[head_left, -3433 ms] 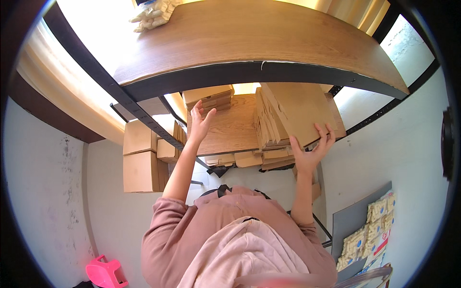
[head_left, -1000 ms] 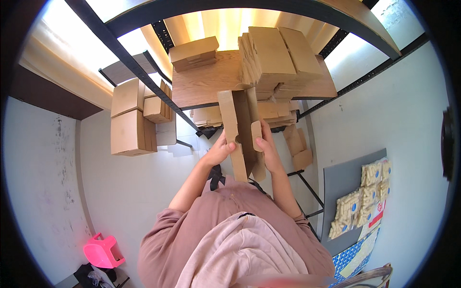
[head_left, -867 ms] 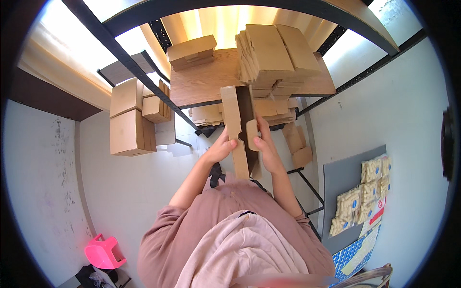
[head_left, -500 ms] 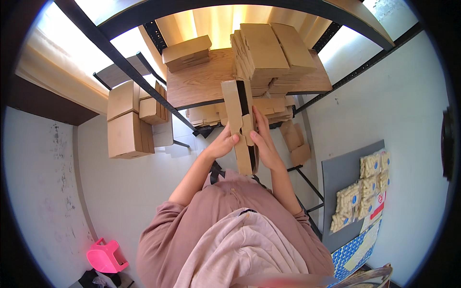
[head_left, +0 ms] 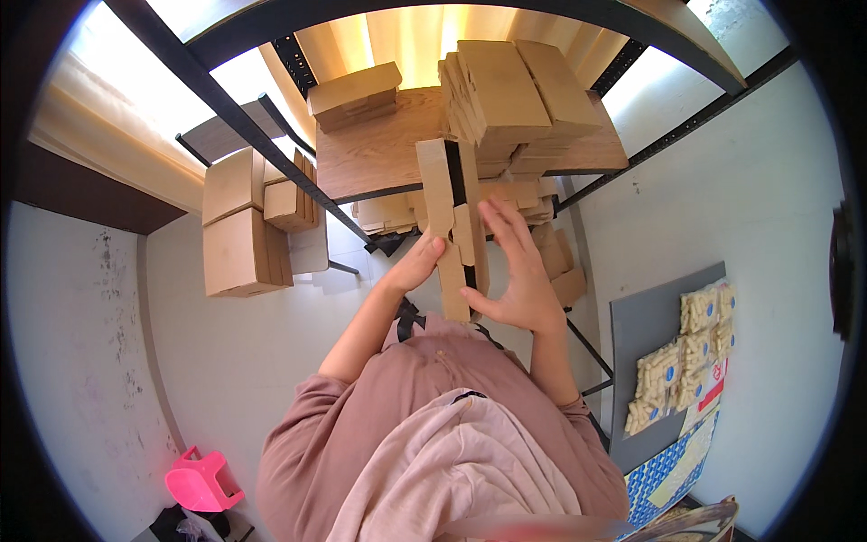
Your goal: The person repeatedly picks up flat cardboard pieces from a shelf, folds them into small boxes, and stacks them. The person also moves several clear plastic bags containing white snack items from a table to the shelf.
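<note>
Narrow carton held steady by one hand while the other spreads along its side

From where I stand, the brown carton (head_left: 438, 190) is held in the air before the person's waist, its far end reaching in view over the near edge of the wooden table (head_left: 375, 167). The left hand (head_left: 417, 264) grips its left side, thumb pressed on the narrow face, the other fingers tucked behind where I can't make them out. The right hand (head_left: 522, 289) is spread: thumb well away from the fingers, its tip at the carton's edge low down, the fingers extended near the right side. Whether those fingertips actually touch the cardboard, I can't tell from this angle.

A small tab (head_left: 462, 230) bridges the dark gap (head_left: 458, 172) midway along. Working it well, I'd judge, calls for the left thumb to stay firm without denting the panel, and for the right hand to press evenly along the whole side, since a push at one end could skew the thin board. The tab should lie flat, not be creased or forced.

Behind, on the table, stand stacked cartons (head_left: 506, 95) and a lone box (head_left: 357, 90).
</note>
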`<state>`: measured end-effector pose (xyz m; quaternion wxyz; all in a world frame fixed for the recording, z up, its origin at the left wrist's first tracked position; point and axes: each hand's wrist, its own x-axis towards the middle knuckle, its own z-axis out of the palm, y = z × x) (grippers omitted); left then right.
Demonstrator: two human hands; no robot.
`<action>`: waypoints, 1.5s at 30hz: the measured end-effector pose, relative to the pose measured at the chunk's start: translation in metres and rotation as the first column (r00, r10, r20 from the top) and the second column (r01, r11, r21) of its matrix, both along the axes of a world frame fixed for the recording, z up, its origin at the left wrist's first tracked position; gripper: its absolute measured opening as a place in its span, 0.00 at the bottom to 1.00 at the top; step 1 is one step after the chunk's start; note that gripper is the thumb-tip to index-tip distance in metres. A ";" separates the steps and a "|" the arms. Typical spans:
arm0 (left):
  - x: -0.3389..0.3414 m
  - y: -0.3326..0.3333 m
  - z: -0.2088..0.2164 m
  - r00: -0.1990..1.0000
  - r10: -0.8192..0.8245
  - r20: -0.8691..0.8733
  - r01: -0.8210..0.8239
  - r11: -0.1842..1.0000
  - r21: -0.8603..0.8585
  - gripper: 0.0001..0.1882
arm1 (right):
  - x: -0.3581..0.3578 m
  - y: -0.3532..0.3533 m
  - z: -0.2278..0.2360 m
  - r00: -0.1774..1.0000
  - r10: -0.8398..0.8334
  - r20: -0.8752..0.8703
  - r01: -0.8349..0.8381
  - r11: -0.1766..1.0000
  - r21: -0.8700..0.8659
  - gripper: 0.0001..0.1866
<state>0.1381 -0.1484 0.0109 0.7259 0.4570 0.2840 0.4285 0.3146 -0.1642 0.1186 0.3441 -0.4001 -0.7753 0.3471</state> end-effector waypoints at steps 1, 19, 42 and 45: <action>-0.002 0.000 -0.003 1.000 -0.006 -0.019 0.006 1.000 0.012 0.50 | 0.001 -0.001 0.005 0.999 0.041 0.017 -0.040 0.998 -0.046 0.42; -0.010 -0.004 -0.003 1.000 -0.011 0.019 0.011 1.000 -0.004 0.49 | -0.022 -0.007 -0.005 0.985 -0.172 0.012 0.159 0.935 0.318 0.21; -0.011 -0.016 -0.006 0.993 0.106 0.042 -0.097 0.979 -0.177 0.45 | -0.004 -0.007 -0.005 0.941 -0.300 -0.158 0.310 0.950 0.041 0.22; -0.021 -0.024 -0.021 0.985 0.144 0.097 -0.117 0.964 -0.239 0.40 | 0.014 -0.004 -0.003 0.928 -0.357 -0.111 0.335 0.925 -0.178 0.20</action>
